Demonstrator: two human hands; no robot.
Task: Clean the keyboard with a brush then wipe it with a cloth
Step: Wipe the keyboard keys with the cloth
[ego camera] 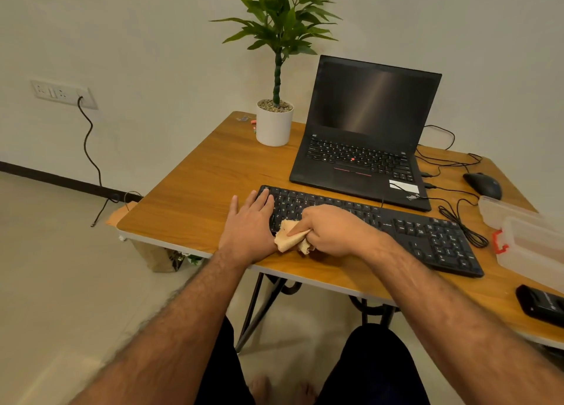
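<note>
A black full-size keyboard [421, 236] lies across the wooden table [207, 172], in front of the laptop. My left hand [248, 224] rests flat with straight fingers on the keyboard's left end. My right hand [332, 229] grips a crumpled beige cloth [288, 236] and holds it against the keys near the keyboard's left front part. No brush is in view.
An open black laptop [366, 136] stands behind the keyboard. A white potted plant [273, 123] is at the back left. A black mouse [483, 184] and tangled cables [460, 221] lie right. Clear plastic boxes [531, 236] and a black device [541, 305] sit at the right edge.
</note>
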